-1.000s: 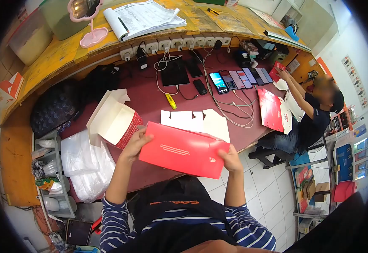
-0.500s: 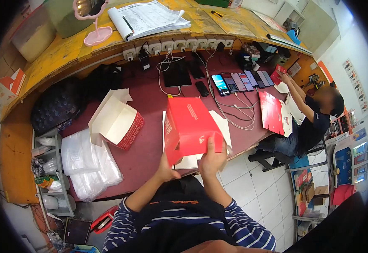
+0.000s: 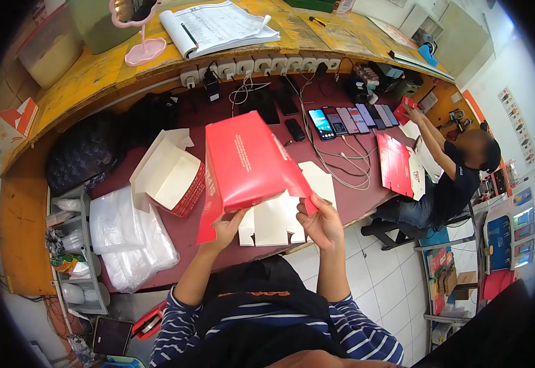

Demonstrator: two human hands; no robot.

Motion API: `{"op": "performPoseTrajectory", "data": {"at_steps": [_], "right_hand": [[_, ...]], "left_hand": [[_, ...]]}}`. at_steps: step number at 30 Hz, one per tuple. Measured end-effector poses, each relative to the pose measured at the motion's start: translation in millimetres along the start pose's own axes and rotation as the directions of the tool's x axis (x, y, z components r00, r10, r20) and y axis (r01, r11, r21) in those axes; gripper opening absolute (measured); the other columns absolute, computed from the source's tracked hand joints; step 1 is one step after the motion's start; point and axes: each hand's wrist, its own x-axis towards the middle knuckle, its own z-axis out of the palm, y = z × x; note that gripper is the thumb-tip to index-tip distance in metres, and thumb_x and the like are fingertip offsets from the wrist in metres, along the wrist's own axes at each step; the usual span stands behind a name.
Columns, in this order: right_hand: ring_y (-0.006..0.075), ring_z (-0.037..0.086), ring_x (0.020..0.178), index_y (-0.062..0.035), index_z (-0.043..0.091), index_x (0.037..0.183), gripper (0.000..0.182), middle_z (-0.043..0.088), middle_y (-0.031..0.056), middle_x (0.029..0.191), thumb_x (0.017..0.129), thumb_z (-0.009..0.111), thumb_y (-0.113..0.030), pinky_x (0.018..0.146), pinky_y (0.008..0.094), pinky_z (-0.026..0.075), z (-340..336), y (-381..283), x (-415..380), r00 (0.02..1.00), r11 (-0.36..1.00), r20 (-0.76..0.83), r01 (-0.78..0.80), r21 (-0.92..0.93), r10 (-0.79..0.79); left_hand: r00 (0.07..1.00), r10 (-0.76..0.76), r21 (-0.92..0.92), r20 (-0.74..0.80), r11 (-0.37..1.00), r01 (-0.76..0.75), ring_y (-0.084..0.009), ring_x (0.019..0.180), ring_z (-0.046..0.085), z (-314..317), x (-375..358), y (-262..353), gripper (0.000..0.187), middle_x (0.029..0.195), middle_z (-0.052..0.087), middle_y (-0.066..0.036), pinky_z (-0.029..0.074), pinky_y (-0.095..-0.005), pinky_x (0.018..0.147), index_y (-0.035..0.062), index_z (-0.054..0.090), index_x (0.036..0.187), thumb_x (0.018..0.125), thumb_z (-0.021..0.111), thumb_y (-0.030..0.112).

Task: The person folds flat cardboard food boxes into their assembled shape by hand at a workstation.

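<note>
A red cardboard box (image 3: 246,159), partly folded, is held up over the table between my two hands. My left hand (image 3: 225,230) grips its lower left edge, with the thumb on the near side. With my right hand (image 3: 322,222) I pinch a red flap at the box's right corner. Beneath it lies a flat, unfolded white carton sheet (image 3: 270,224) near the table edge. To the left stands an open carton (image 3: 175,178), white inside and red outside.
Clear plastic bags (image 3: 132,239) lie at the table's left. Several phones (image 3: 321,124) stand in a row at the back, with white cables (image 3: 347,175) in front. Flat red cartons (image 3: 395,165) lie at right, near a seated person (image 3: 463,159) holding a red box. A notebook (image 3: 218,27) rests on the shelf.
The box has moved left and tilted, its right flap now swung outward. My right hand has shifted from the box's front to that flap. The sheet beneath shows more.
</note>
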Motion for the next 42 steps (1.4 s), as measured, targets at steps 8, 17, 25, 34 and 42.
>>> {"op": "performPoseTrajectory", "data": {"at_steps": [8, 17, 25, 34, 42], "right_hand": [[0.0132, 0.051, 0.093, -0.0038, 0.048, 0.103, 0.027, 0.055, 0.0066, 0.102, 0.079, 0.060, -0.004, 0.082, 0.0291, 0.040, 29, 79, 12, 0.704, 0.665, -0.297, 0.326, -0.672, -0.645], [0.0095, 0.049, 0.088, -0.0101, 0.047, 0.111, 0.035, 0.054, 0.0017, 0.102, 0.079, 0.060, -0.007, 0.078, 0.0251, 0.040, 24, 72, 25, 0.837, 0.908, -0.366, 0.332, -0.254, -0.408], [0.0190, 0.051, 0.101, -0.0067, 0.043, 0.117, 0.037, 0.053, 0.0081, 0.111, 0.082, 0.054, -0.003, 0.092, 0.0340, 0.038, 11, 100, 20, 0.844, 0.872, -0.226, 0.450, -0.194, -0.486], [0.0137, 0.054, 0.086, -0.0047, 0.050, 0.103, 0.029, 0.055, 0.0064, 0.092, 0.080, 0.061, -0.019, 0.072, 0.0291, 0.045, 3, 91, 34, 0.930, 0.687, -0.279, -0.040, -0.726, -0.240], [0.0255, 0.056, 0.077, -0.0036, 0.058, 0.087, 0.023, 0.057, 0.0122, 0.079, 0.074, 0.062, -0.022, 0.071, 0.0366, 0.041, 65, 131, 63, 0.866, -0.374, 0.490, 0.488, -0.789, 0.098]], "left_hand": [[0.998, 0.021, -0.337, -0.051, 0.941, -0.037, -0.0153, 0.085, 0.058, 39, -3, 23, 0.031, 0.101, 0.054, -0.011, 0.049, -0.0266, 0.073, -0.0027, 0.041, 0.109, 0.081, 0.054, -0.001], [0.884, -0.382, -0.958, 0.269, -0.010, 0.287, -0.0153, 0.091, 0.052, 16, 1, 24, 0.022, 0.102, 0.054, -0.006, 0.040, -0.0283, 0.081, 0.0055, 0.052, 0.102, 0.089, 0.045, 0.022], [0.912, -0.154, -0.235, -0.380, 0.970, 0.066, -0.0026, 0.056, 0.042, 38, -21, 14, 0.018, 0.063, 0.052, 0.001, 0.031, -0.0203, 0.048, 0.0001, 0.059, 0.064, 0.078, 0.063, 0.010], [0.941, -0.313, 0.532, 0.128, 0.823, 0.201, -0.0181, 0.052, 0.054, -14, -22, 37, 0.030, 0.064, 0.057, -0.004, 0.040, -0.0284, 0.047, 0.0011, 0.057, 0.072, 0.065, 0.071, 0.027], [0.868, -0.464, -0.425, -0.174, 0.831, 0.359, -0.0194, 0.097, 0.053, -75, -13, -35, 0.041, 0.106, 0.050, -0.011, 0.050, -0.0278, 0.066, 0.0021, 0.038, 0.113, 0.080, 0.059, 0.012]]}}
